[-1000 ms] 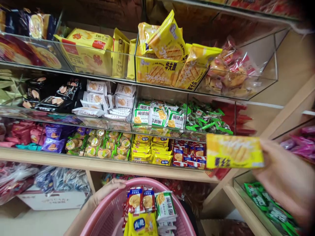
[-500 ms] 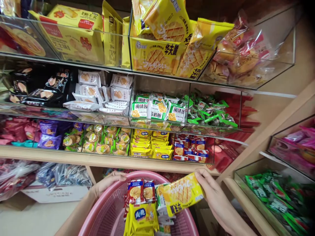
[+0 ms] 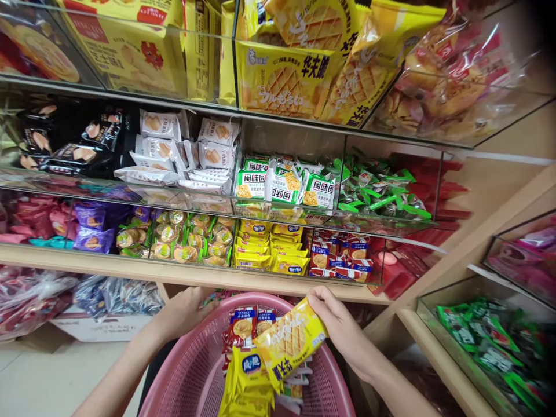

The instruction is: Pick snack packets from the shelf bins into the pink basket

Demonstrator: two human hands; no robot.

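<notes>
A pink plastic basket (image 3: 174, 376) is at the bottom centre, holding red-and-blue cookie packets (image 3: 242, 328), yellow packets (image 3: 249, 373) and, partly hidden, green-and-white packets (image 3: 293, 389). My left hand (image 3: 185, 313) is closed at the basket's upper left rim, its fingertips only partly visible. Between the thumb and fingers of my right hand (image 3: 332, 318) is the corner of a yellow waffle biscuit packet (image 3: 293, 341). This packet is tilted over the basket's contents, covering part of them.
Clear-fronted shelf bins hold more yellow waffle packets (image 3: 282, 81), green-and-white packets (image 3: 282, 182), white packets (image 3: 158, 147) and black packets (image 3: 82, 145). A wooden ledge (image 3: 130, 266) runs above the basket. On the right, a lower bin holds green packets (image 3: 486, 341).
The waffle biscuit packet has moved left and a little up over the basket with my right hand. My left hand has shifted slightly left and its fingers look more curled. The view has tilted slightly.
</notes>
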